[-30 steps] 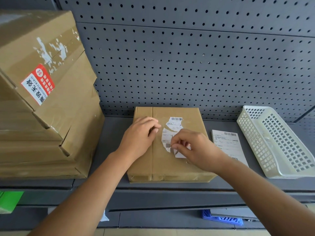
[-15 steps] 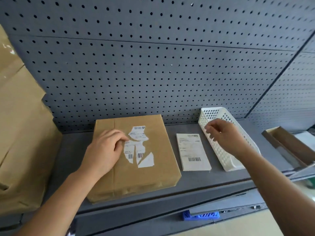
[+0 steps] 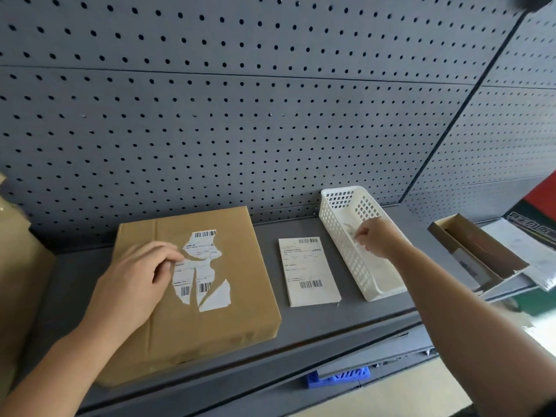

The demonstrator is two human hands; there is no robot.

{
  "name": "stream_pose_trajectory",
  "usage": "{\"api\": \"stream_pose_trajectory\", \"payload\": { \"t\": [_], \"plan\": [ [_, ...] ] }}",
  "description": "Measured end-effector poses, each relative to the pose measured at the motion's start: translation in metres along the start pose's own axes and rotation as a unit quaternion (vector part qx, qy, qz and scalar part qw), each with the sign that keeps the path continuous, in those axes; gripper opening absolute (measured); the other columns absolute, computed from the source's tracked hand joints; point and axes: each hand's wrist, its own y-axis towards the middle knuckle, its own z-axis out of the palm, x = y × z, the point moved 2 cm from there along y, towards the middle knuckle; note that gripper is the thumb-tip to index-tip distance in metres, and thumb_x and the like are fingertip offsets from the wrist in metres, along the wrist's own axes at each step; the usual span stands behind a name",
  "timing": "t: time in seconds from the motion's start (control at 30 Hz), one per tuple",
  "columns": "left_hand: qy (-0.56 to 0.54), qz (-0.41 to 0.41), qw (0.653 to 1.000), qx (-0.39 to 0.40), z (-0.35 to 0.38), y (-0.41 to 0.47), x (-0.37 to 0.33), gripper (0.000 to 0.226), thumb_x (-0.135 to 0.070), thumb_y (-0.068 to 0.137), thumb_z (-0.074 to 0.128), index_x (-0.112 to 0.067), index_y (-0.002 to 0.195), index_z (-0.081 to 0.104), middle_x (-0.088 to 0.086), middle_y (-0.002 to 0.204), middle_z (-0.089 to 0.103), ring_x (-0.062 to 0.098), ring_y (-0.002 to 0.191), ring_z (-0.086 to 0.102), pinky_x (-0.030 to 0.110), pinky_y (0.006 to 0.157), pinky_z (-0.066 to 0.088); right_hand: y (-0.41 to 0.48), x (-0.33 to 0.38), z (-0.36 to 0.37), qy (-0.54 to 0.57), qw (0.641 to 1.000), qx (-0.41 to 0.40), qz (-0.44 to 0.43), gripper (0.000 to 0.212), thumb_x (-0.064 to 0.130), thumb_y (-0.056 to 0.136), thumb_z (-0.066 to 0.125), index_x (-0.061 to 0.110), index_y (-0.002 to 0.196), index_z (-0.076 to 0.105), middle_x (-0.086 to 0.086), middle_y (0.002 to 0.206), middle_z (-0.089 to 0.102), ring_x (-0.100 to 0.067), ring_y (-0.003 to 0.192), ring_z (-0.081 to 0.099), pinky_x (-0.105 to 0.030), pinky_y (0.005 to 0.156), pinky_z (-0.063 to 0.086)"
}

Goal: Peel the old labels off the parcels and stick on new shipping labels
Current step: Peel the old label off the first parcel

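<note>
Left grip point(image 3: 135, 284): released, fingers flat on the parcel point(image 3: 216, 323), tips at the torn old label point(image 3: 198, 266).
Right grip point(image 3: 376, 239): fingers curled inside the basket point(image 3: 343, 251); holding or empty, cannot tell.
Basket: white, slotted, on the shelf point(image 3: 267, 266); pale scrap point(image 3: 349, 228) inside, just beside the fingertips.
Parcel: flat on the shelf, left of the basket.
New label point(image 3: 310, 272): between parcel and basket, touching neither.
Open carton point(image 3: 481, 254): right of the basket, apart.
</note>
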Motion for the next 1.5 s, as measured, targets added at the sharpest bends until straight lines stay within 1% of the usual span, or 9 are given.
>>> {"api": "stream_pose_trajectory", "payload": {
  "t": [0.13,0.53,0.63,0.73,0.8,0.97,1.1,1.23,1.5],
  "plan": [
    [0.0,0.001,1.0,-0.006,0.001,-0.001,0.001,0.028,-0.01,0.093,0.062,-0.037,0.095,0.068,-0.03,0.109,0.059,0.002,0.104,0.052,0.024,0.061,0.041,0.0,0.006,0.007,-0.03,0.999,-0.009,0.007,0.018,0.012,0.092,0.054,0.014,0.086,0.071,-0.003,0.083,0.069,-0.014,0.067,0.058,-0.024,0.052,0.041],
    [-0.023,-0.009,1.0,-0.002,0.001,0.002,0.0,0.024,-0.016,0.095,0.06,-0.038,0.098,0.067,-0.032,0.109,0.058,-0.002,0.109,0.051,0.025,0.07,0.045,0.003,0.009,0.009,-0.092,0.994,-0.053,-0.013,0.02,0.02,0.096,0.055,0.016,0.078,0.063,-0.002,0.077,0.065,-0.016,0.063,0.06,-0.031,0.052,0.051],
    [-0.03,-0.014,0.999,-0.001,0.001,0.002,0.004,0.023,-0.018,0.096,0.058,-0.039,0.1,0.065,-0.031,0.111,0.059,-0.002,0.112,0.051,0.032,0.076,0.052,-0.003,0.022,-0.007,-0.084,0.993,-0.078,-0.021,0.018,0.011,0.093,0.048,0.011,0.089,0.066,-0.012,0.091,0.068,-0.022,0.067,0.057,-0.033,0.062,0.05],
    [-0.032,-0.008,0.999,0.002,0.0,0.004,0.006,0.024,-0.017,0.096,0.058,-0.037,0.107,0.065,-0.03,0.113,0.057,-0.002,0.114,0.05,0.03,0.08,0.052,-0.019,0.061,-0.023,-0.04,0.987,-0.133,-0.076,0.024,0.005,0.09,0.048,0.009,0.099,0.07,-0.014,0.099,0.068,-0.03,0.077,0.057,-0.034,0.07,0.047],
    [-0.036,-0.008,0.999,0.01,-0.001,0.007,0.006,0.025,-0.017,0.096,0.057,-0.035,0.111,0.066,-0.031,0.114,0.055,-0.002,0.115,0.047,0.029,0.083,0.05,-0.04,0.098,-0.024,0.04,0.979,-0.141,-0.143,0.021,0.007,0.091,0.052,0.014,0.098,0.07,-0.007,0.096,0.067,-0.023,0.077,0.06,-0.03,0.071,0.044],
    [-0.052,-0.009,0.998,0.037,0.003,0.01,0.011,0.03,-0.021,0.098,0.053,-0.034,0.123,0.064,-0.03,0.121,0.049,-0.002,0.119,0.039,0.033,0.095,0.046,-0.09,0.194,0.013,0.159,0.944,-0.021,-0.29,0.023,0.008,0.095,0.053,0.023,0.095,0.07,0.017,0.081,0.06,0.001,0.067,0.054,-0.007,0.061,0.037],
    [-0.055,-0.008,0.998,0.039,0.003,0.009,0.011,0.032,-0.023,0.099,0.052,-0.033,0.127,0.062,-0.027,0.124,0.049,-0.002,0.121,0.039,0.033,0.097,0.046,-0.092,0.244,0.05,0.156,0.922,0.022,-0.353,0.025,0.006,0.093,0.049,0.019,0.095,0.071,0.019,0.082,0.062,0.002,0.073,0.053,-0.019,0.068,0.041],
    [-0.05,-0.007,0.998,0.032,0.001,0.008,0.009,0.03,-0.021,0.099,0.051,-0.03,0.126,0.063,-0.024,0.124,0.05,-0.001,0.121,0.039,0.025,0.097,0.042,-0.08,0.269,0.069,0.091,0.92,0.006,-0.381,0.027,0.01,0.096,0.047,0.021,0.103,0.07,0.008,0.103,0.068,-0.012,0.091,0.062,-0.035,0.079,0.052],
    [-0.034,0.002,0.999,0.026,0.001,0.008,0.011,0.029,-0.021,0.099,0.051,-0.027,0.124,0.064,-0.021,0.123,0.051,0.002,0.117,0.04,0.017,0.09,0.03,-0.079,0.274,0.079,0.059,0.921,-0.041,-0.383,0.026,0.016,0.096,0.049,0.029,0.103,0.071,0.016,0.103,0.068,-0.008,0.091,0.061,-0.029,0.072,0.047]
  ]
}}
